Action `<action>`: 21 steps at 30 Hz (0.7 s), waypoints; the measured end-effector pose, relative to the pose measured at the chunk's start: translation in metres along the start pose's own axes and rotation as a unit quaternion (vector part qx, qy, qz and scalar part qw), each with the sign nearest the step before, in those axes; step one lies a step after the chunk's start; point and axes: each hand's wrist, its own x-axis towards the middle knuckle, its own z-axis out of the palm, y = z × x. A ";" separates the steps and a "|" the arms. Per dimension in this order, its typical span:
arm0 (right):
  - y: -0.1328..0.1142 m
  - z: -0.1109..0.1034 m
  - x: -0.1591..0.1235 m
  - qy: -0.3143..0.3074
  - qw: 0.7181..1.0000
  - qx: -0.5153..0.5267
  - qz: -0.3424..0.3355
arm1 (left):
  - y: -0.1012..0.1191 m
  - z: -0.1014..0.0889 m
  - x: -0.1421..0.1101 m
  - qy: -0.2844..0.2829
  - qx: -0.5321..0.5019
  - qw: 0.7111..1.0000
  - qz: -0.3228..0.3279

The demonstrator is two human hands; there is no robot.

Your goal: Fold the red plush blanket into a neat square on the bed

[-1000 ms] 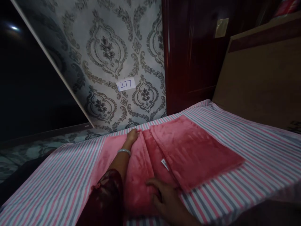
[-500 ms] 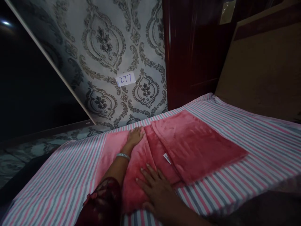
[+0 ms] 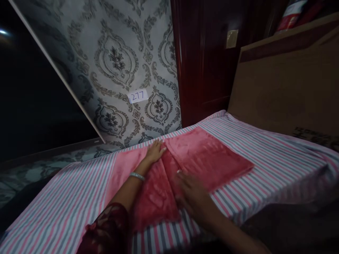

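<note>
A pink plush cloth (image 3: 212, 158) lies on the striped table cover, with its left and right sides folded in toward a narrow strip in the middle. My left hand (image 3: 155, 151) rests flat on the left fold near its far edge, fingers outstretched and a bracelet on the wrist. My right hand (image 3: 196, 199) is over the near part of the middle strip, by the edge of the right fold. Its fingers are stretched forward and slightly blurred. A small white spot shows at its fingertips; the tag seen there before is mostly hidden.
The pink, grey and white striped cover (image 3: 265, 165) spreads around the cloth. Behind are patterned wallpaper (image 3: 116, 60) with a paper marked 277 (image 3: 138, 95) and a dark red wooden panel (image 3: 203, 70). A large cardboard box (image 3: 283, 91) stands at right, a dark screen (image 3: 39, 91) at left.
My right hand has moved right, off the left fold to the middle strip, covering most of the tag. My left hand stays in place. The view has shifted slightly right.
</note>
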 end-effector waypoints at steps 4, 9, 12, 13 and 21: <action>0.025 -0.002 -0.005 -0.007 0.991 -0.091 0.098 | 0.037 0.013 0.002 -0.032 -0.003 0.996 0.087; 0.029 0.018 -0.022 -0.068 0.990 -0.088 0.091 | 0.050 0.029 0.011 -0.089 -0.015 0.994 0.057; 0.036 0.009 -0.030 -0.060 0.996 -0.048 0.054 | 0.049 0.020 0.013 -0.080 -0.022 0.994 0.065; 0.041 0.002 -0.032 -0.057 0.997 -0.026 0.036 | 0.048 0.014 0.012 -0.070 -0.025 0.995 0.071; 0.093 -0.035 -0.048 0.142 0.987 0.046 0.058 | -0.022 -0.028 -0.047 0.050 -0.049 0.997 -0.035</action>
